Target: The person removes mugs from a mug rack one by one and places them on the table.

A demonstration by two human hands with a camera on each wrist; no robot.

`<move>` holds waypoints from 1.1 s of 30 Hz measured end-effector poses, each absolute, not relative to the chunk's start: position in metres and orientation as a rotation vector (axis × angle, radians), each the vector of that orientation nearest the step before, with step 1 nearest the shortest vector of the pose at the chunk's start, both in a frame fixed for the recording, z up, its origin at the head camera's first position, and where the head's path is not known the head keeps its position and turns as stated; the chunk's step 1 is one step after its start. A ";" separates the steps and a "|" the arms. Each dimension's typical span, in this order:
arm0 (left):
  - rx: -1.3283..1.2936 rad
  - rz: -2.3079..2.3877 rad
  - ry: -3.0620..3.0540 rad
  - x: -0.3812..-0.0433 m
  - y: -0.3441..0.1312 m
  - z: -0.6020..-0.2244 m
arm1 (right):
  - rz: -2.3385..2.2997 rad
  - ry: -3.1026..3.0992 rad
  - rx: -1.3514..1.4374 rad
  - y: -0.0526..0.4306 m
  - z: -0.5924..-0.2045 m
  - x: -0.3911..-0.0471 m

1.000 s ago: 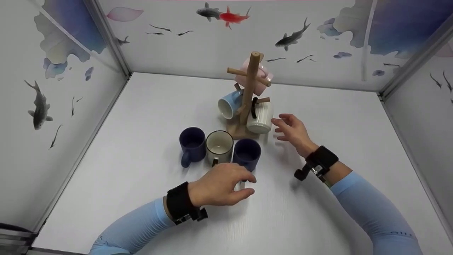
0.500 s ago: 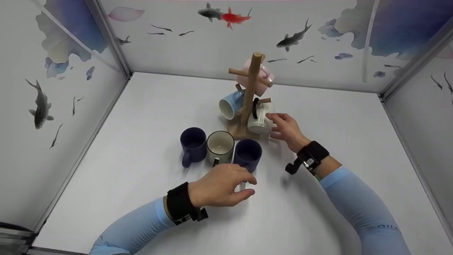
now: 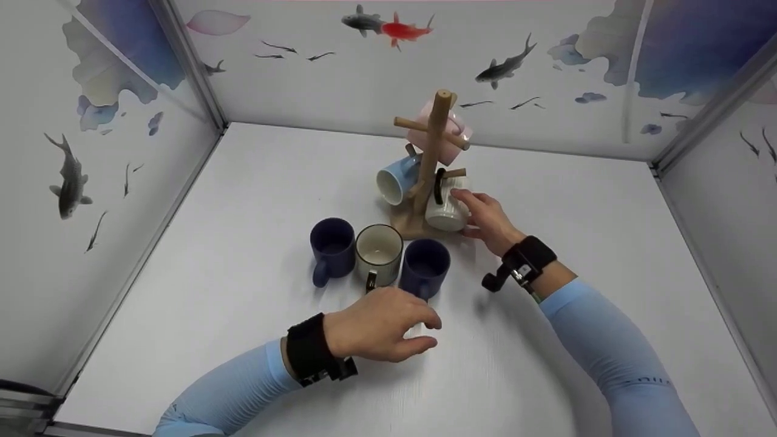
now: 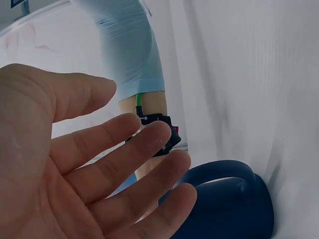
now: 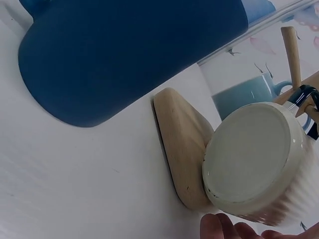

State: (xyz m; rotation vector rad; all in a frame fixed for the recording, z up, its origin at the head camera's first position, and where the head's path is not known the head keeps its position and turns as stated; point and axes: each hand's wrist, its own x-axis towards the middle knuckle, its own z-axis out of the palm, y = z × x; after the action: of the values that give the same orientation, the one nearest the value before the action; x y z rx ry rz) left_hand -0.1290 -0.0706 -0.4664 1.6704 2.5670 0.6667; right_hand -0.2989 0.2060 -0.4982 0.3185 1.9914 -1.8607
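My right hand (image 3: 490,224) is at the white ribbed mug (image 3: 448,209), its fingers bent around the mug's right side. That mug hangs by its black handle on a low peg of the wooden mug tree (image 3: 432,145). In the right wrist view the mug's pale base (image 5: 249,154) faces the camera, with fingertips (image 5: 212,226) along its lower edge. My left hand (image 3: 382,325) hovers with parted, loosely bent fingers and holds nothing. Just beyond it stands a navy mug (image 3: 426,264), handle toward me; the left wrist view shows this mug (image 4: 224,204) past the fingers.
A cream mug with a dark rim (image 3: 379,252) and another navy mug (image 3: 332,246) stand in a row left of the first. A light-blue mug (image 3: 397,180) and a pink mug (image 3: 458,130) hang on the tree. Printed walls (image 3: 291,91) enclose the white table (image 3: 273,176).
My right hand has moved left, from beside the white mug to contact with it. The left hand has dropped slightly toward me. The standing mugs have stayed in place.
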 end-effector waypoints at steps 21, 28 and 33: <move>1.693 0.687 2.559 -0.133 -0.072 -0.462 | -1.863 2.044 0.343 0.186 -0.497 -0.305; 1.680 0.687 2.545 -0.134 -0.072 -0.462 | -1.869 2.072 0.459 0.176 -0.498 -0.309; 1.670 0.690 2.548 -0.133 -0.073 -0.463 | -1.914 2.059 0.523 0.171 -0.501 -0.311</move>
State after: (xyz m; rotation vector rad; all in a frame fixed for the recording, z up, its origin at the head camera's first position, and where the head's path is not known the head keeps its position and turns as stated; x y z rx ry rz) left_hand -0.1333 -0.0729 -0.4626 1.6697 2.5484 0.6900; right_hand -0.3109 0.1710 -0.5010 0.5231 2.0589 -1.9136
